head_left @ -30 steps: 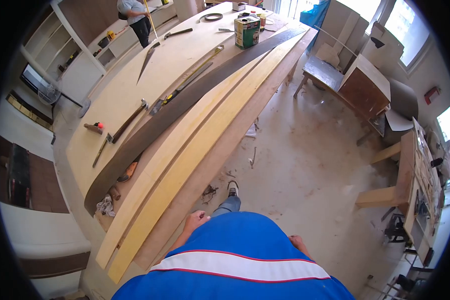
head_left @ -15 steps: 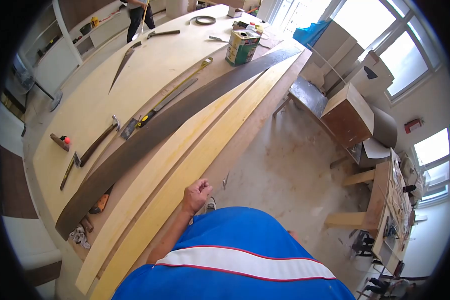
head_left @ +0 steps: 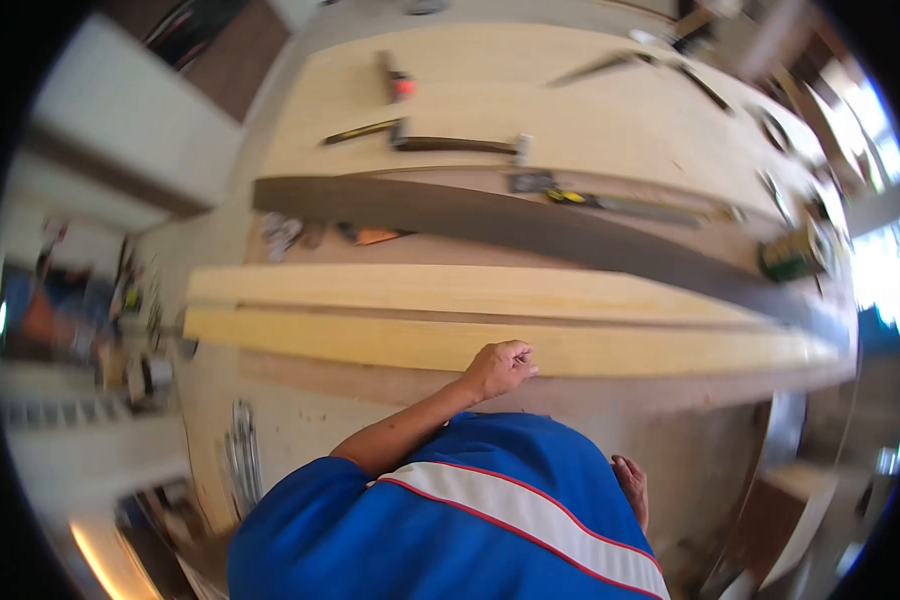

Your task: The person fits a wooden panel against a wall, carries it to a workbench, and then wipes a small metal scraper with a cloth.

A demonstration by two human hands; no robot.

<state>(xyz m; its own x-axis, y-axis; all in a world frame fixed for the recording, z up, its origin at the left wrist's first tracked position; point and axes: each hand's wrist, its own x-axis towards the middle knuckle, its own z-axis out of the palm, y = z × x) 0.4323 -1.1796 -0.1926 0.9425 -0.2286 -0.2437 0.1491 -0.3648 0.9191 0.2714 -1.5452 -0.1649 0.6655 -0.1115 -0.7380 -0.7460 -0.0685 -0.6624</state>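
My left hand (head_left: 500,371) is closed, fingers curled in, at the near edge of a pale yellow wooden strip (head_left: 390,342); what it holds, if anything, is hidden. A second pale strip (head_left: 420,288) lies just beyond, a narrow gap between the two. Low beside my body, my right hand (head_left: 632,483) shows only in part, its fingers mostly hidden. Past the strips stretches a long dark curved board (head_left: 490,215). Behind that board lie a hammer (head_left: 455,145) and a yellow-and-black-handled saw (head_left: 610,203).
On the large pale sheet (head_left: 490,80) are a dark wooden tool with a red knob (head_left: 392,80) and a pointed blade (head_left: 595,70). A green can (head_left: 792,255) stands at the right end. An orange-and-black tool (head_left: 370,235) and crumpled cloth (head_left: 282,235) lie near the dark board's left end.
The view has swung left, so the strips now run across the picture. My left hand, still closed, now overlaps the near strip's edge. More of my right hand shows beside my body.
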